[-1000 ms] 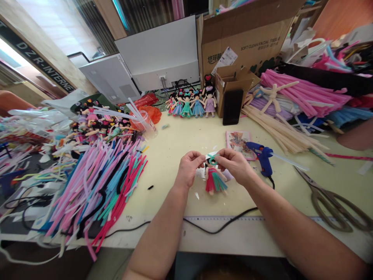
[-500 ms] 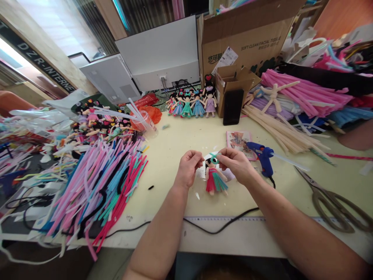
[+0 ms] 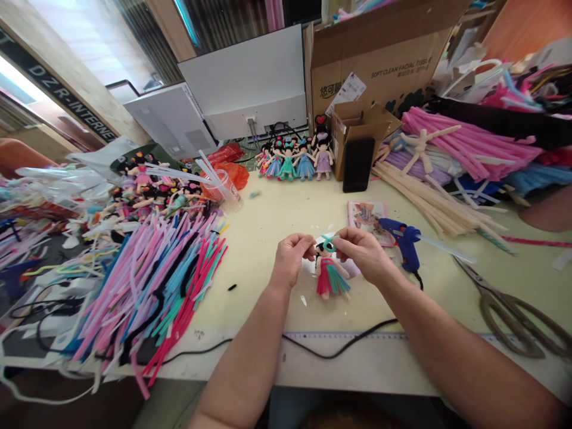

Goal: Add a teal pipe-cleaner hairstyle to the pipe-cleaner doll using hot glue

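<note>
A small teal pipe cleaner (image 3: 329, 244), bent into a loop, is held up between my two hands. My right hand (image 3: 363, 249) pinches it at the right side with thumb and forefinger. My left hand (image 3: 290, 257) is also closed in a pinch, its fingertips at the left end of the teal piece; the exact contact is small and partly hidden. Just below lies a little doll (image 3: 331, 277) with black hair and a red and teal skirt, its head partly behind the loop.
A blue glue gun (image 3: 406, 245) lies right of my right hand, with large scissors (image 3: 509, 307) beyond. Many pipe cleaners (image 3: 147, 286) cover the left side. Finished dolls (image 3: 288, 159) stand at the back near a phone (image 3: 358, 165). A black cable (image 3: 330, 353) crosses the front.
My left hand has shifted slightly right, closer to the teal loop. My right hand stays nearly in place, and the doll has not visibly moved.
</note>
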`<action>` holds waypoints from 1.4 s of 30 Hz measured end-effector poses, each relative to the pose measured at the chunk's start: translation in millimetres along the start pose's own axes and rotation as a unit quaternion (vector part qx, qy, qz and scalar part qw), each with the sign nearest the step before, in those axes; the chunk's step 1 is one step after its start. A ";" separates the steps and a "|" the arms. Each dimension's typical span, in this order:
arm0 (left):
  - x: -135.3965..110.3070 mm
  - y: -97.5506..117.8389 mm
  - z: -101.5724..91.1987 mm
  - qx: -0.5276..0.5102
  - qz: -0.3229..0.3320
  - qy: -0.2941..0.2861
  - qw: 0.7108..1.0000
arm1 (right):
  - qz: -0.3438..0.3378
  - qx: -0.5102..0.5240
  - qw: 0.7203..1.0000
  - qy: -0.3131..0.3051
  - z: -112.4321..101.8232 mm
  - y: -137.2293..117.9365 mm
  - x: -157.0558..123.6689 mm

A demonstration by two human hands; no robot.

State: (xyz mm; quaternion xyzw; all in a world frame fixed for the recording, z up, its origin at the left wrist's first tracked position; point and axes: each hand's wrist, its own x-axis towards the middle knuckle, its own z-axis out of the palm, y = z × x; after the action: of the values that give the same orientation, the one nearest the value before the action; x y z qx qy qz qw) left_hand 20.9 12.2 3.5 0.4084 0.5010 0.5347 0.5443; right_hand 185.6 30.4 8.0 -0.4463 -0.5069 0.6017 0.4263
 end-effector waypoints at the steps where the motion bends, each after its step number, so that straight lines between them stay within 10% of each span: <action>1: -0.6 0.5 0.8 0.010 0.006 0.004 1.000 | 0.000 -0.001 1.000 -0.001 0.4 -0.2 -0.3; 42: -5.3 -1.0 8.4 0.072 0.028 -0.022 0.997 | -0.024 -0.054 0.998 0.000 8.4 3.7 -4.9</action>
State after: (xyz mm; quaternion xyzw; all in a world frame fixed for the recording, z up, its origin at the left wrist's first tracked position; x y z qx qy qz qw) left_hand 29.7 7.6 4.5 0.4726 0.5142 0.5031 0.5090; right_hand 178.3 23.3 5.6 -0.4564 -0.5492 0.5628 0.4164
